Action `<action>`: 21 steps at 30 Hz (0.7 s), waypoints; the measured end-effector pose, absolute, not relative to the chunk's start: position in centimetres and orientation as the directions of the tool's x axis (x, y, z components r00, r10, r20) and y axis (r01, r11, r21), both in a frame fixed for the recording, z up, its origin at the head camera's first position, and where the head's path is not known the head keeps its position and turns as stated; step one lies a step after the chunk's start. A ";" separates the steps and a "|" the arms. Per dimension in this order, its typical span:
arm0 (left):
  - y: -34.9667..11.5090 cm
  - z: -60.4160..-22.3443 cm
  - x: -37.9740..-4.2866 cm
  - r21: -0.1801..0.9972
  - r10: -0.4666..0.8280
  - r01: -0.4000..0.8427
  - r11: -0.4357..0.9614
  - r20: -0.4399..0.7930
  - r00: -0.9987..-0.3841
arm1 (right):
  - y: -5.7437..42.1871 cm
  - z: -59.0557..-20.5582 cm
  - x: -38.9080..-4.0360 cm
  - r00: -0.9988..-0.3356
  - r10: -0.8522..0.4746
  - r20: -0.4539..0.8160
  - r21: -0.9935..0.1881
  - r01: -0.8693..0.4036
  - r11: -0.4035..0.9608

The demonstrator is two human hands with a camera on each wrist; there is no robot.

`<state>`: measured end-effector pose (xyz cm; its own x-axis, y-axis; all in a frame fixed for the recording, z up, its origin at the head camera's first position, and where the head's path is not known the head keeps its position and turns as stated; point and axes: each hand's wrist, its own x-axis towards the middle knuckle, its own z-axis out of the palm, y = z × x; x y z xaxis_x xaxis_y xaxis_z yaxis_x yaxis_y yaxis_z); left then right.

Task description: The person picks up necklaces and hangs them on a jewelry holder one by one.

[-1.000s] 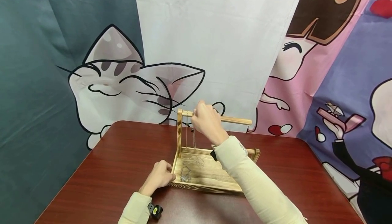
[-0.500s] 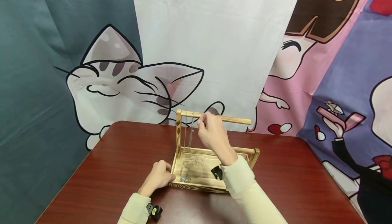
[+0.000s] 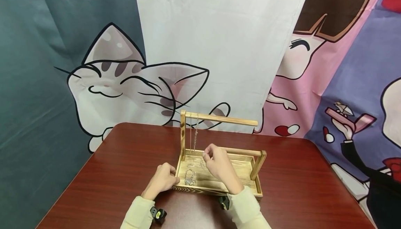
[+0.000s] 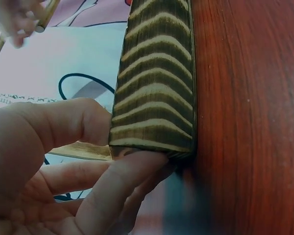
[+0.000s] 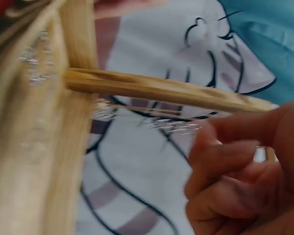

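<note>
Left hand (image 3: pixel 161 178) pinches near-left corner of tray (image 3: pixel 200 190). Right hand (image 3: pixel 217 161) above tray, fingers curled; cannot tell whether anything pinched. Hung chains (image 3: pixel 196 131) at 11 o'clock on bar (image 3: pixel 232 119); silver bracelet (image 3: pixel 189 179) in tray, 8 o'clock. Hanging step seems partly done; next move probably calls for delicate pickup.

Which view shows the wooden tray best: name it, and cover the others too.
The head view: it takes in nearly the whole wooden tray from above. The left wrist view gives its striped wall close up, the corner gripped by the left hand; the right wrist view catches part of its interior, blurred.
</note>
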<state>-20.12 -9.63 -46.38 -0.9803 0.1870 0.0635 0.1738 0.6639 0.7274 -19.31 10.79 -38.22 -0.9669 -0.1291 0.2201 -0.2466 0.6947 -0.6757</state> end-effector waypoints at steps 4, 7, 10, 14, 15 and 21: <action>-9.7 -46.2 -20.1 0.725 0.188 0.165 0.669 0.050 -0.981 | 10.8 -40.8 -18.7 -0.986 -0.158 0.057 -0.659 -0.156 0.736; -9.7 -46.1 -20.0 0.728 0.184 0.161 0.667 0.049 -0.982 | 10.7 -42.3 -18.5 -0.982 -0.191 0.007 -0.637 -0.151 0.756; -9.6 -46.1 -20.1 0.725 0.190 0.163 0.669 0.045 -0.981 | 10.5 -43.3 -18.4 -0.976 -0.216 -0.019 -0.639 -0.155 0.754; -9.4 -46.3 -20.1 0.727 0.198 0.156 0.668 0.028 -0.980 | 10.3 -44.1 -18.5 -0.965 -0.258 -0.047 -0.635 -0.171 0.753; -9.4 -46.3 -20.1 0.731 0.196 0.150 0.666 0.022 -0.980 | 10.2 -44.3 -18.6 -0.960 -0.275 -0.045 -0.630 -0.187 0.754; -9.6 -46.4 -20.1 0.769 0.187 0.116 0.628 -0.004 -0.982 | 9.9 -45.6 -19.5 -0.930 -0.362 0.069 -0.491 -0.348 0.799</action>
<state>-20.08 -9.57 -46.40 -0.9824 0.1866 -0.0040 0.1162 0.6281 0.7694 -19.53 9.95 -45.57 -0.9295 -0.3624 0.0685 -0.3476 0.7987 -0.4911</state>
